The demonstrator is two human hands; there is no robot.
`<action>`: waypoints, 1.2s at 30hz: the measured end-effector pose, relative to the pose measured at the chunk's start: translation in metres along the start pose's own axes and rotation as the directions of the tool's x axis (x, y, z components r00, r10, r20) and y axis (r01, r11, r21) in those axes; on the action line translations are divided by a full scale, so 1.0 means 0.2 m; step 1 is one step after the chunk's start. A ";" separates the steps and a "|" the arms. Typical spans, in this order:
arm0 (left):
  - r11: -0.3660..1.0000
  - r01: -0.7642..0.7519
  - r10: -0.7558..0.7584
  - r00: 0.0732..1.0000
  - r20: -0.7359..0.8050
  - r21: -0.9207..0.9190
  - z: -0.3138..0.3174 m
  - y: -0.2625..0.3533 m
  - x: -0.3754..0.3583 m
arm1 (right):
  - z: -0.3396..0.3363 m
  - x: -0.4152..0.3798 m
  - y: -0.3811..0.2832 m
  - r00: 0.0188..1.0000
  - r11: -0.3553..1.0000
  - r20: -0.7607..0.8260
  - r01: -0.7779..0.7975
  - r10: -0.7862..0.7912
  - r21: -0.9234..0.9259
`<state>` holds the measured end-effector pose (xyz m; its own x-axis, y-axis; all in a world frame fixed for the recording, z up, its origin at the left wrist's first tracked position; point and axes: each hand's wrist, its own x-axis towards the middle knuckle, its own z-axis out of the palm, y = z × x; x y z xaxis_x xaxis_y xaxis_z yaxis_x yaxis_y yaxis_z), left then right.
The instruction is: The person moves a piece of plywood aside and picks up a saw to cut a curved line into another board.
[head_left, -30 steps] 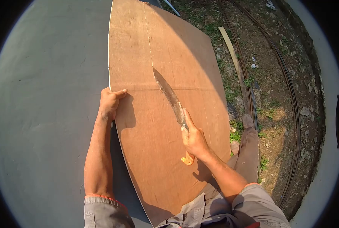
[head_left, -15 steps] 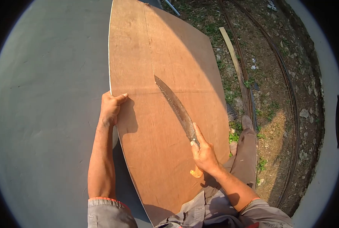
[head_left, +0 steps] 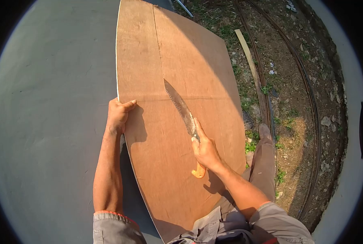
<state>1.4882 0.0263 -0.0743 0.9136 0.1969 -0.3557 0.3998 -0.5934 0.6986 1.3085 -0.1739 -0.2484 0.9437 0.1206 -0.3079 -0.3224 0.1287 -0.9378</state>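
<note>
A large reddish-brown plywood sheet (head_left: 193,73) spans the middle of the head view. My left hand (head_left: 120,114) grips its left edge, thumb on top and fingers curled out of sight beneath. In my right hand (head_left: 207,151) is a handsaw (head_left: 180,106) with a curved, worn blade, its orange handle (head_left: 199,171) showing below the fist. My right index finger lies along the blade's base. The blade meets the sheet at the near end of a thin dark cut that runs to the far edge.
A grey wall or flat surface (head_left: 51,114) fills the left side. To the right are weedy, stony ground, long rusty metal bars (head_left: 301,69) and a pale wood strip (head_left: 246,49). My right leg (head_left: 263,160) stands beside the sheet. Shadow crosses the sheet's far right corner.
My right hand has moved forward and left, pushing the saw deeper along the cut so that less blade shows. My left hand keeps its place on the edge.
</note>
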 end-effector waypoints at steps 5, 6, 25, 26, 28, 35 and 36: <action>1.000 0.013 -0.013 0.999 -0.030 0.010 0.00 -0.03 -0.01 | 0.08 0.18 -0.04 1.000 1.000 0.001 -0.003 0.003 -0.005; 1.000 0.022 -0.022 1.000 -0.022 0.000 0.00 -0.03 -0.01 | 0.00 0.00 0.01 1.000 0.998 0.007 0.006 -0.005 -0.056; 0.999 -0.043 0.043 0.999 0.021 -0.031 0.06 0.05 -0.06 | 0.00 0.04 -0.01 0.998 0.998 -0.021 0.063 -0.064 -0.018; 0.998 -0.047 0.048 0.999 0.024 -0.031 0.07 0.04 -0.05 | 0.05 0.25 -0.07 0.999 0.999 0.013 -0.049 0.049 -0.007; 0.998 -0.064 0.064 0.998 0.001 -0.006 0.04 0.02 -0.01 | 0.07 0.31 -0.10 1.000 1.000 -0.003 -0.008 0.008 0.016; 0.999 -0.003 0.003 1.000 0.002 0.033 0.03 0.04 -0.03 | -0.24 -0.46 0.10 0.967 0.967 -0.014 0.254 -0.254 -0.032; 0.999 -0.036 0.036 0.999 0.003 0.013 0.04 0.04 -0.04 | -0.15 -0.33 0.10 0.913 0.916 -0.111 0.379 -0.393 -0.128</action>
<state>1.4832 0.0148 -0.0710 0.9270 0.1730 -0.3328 0.3660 -0.6104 0.7025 1.2422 -0.2097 -0.2514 0.9963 -0.0497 0.0697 0.0716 0.0374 -0.9967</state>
